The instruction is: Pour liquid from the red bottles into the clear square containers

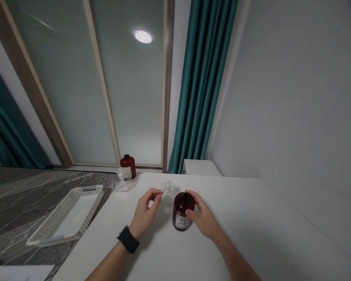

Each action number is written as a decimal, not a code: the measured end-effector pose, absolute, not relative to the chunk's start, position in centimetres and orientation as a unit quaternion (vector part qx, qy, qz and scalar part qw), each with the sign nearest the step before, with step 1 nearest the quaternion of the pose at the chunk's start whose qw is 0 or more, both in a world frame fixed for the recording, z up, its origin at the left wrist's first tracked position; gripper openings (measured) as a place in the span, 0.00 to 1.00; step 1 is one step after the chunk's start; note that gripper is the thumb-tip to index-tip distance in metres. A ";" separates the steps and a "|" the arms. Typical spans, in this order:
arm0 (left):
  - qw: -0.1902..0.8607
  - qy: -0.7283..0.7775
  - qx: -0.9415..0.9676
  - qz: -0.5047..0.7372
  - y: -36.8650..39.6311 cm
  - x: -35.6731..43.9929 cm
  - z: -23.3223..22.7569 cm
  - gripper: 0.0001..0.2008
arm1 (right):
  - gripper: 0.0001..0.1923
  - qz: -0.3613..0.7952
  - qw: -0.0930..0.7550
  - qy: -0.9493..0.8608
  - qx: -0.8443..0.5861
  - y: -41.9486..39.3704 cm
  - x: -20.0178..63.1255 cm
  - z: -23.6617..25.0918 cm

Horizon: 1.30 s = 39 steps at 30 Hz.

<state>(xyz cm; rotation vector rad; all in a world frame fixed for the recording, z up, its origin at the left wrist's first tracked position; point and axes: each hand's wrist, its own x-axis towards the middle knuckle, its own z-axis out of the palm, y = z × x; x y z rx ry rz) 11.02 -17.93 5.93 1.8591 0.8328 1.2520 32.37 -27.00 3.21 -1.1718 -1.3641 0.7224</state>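
A dark red bottle (178, 210) with a pale label stands on the white table (236, 234), its neck without a visible cap or pump. My right hand (203, 216) is wrapped round its right side, thumb on the front and fingers behind the top. To the left, my left hand (144, 212) wears a black watch on its wrist; thumb and forefinger are curled together in a pinch. Whatever lies between those fingertips is too small to make out. Just past them rests a clear plastic piece (169, 187), close to the bottle but behind it.
Another red bottle (131, 168) stands at the table's far left corner beside clear plastic packaging (123, 185). Left of the table, lower down, lies a white perforated basket (89, 212). A white cabinet (201, 167) stands beyond the far edge, with a wall on the right.
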 end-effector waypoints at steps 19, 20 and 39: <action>0.311 0.332 0.732 0.507 -18.5 11.9 5.5 0.10 | 0.25 0.272 0.585 -0.555 -0.525 -21.1 35.4 3.0; 0.307 0.332 0.736 0.503 -18.5 11.9 5.5 0.10 | 0.24 0.272 0.587 -0.554 -0.524 -20.8 35.5 3.0; 0.308 0.350 0.744 0.480 -17.7 11.9 4.5 0.16 | 0.21 0.125 0.667 -0.465 -0.568 -22.6 34.9 2.8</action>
